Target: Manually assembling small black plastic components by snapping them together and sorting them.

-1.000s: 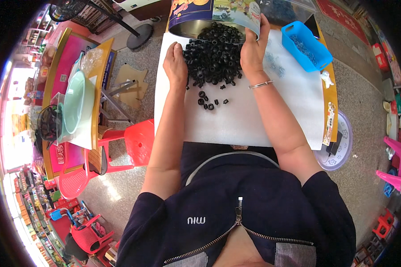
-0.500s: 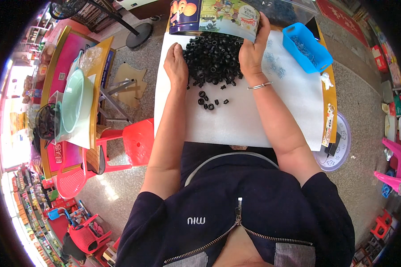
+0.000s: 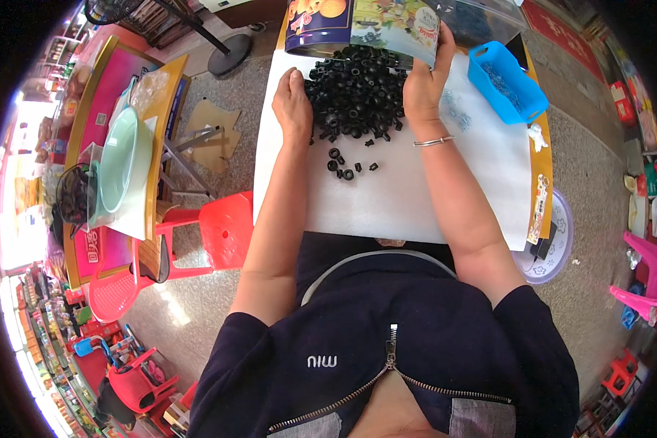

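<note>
A heap of small black ring-shaped parts [image 3: 358, 98] lies on a white sheet [image 3: 376, 208] over the table, with several strays in front of it. At the heap's far edge a printed biscuit tin [image 3: 390, 33] is tipped on its side, its mouth towards the parts. My right hand [image 3: 425, 84] grips the tin's right end, thumb up along its wall. On the left my left hand [image 3: 293, 109] stands cupped against the edge of the heap, thumb raised and fingers partly hidden, with nothing seen in it.
At the right stands a blue plastic basket [image 3: 505, 84] holding small bluish pieces. More such pieces lie scattered beside it. A clear tub [image 3: 482, 25] sits behind. To the left are a red stool [image 3: 226, 233], a side table with a green basin [image 3: 124, 160], and a fan [image 3: 230, 55].
The tin and my right hand have shifted slightly to the right relative to the heap. My left hand stays at the heap's left edge. The whole view has drifted a little.
</note>
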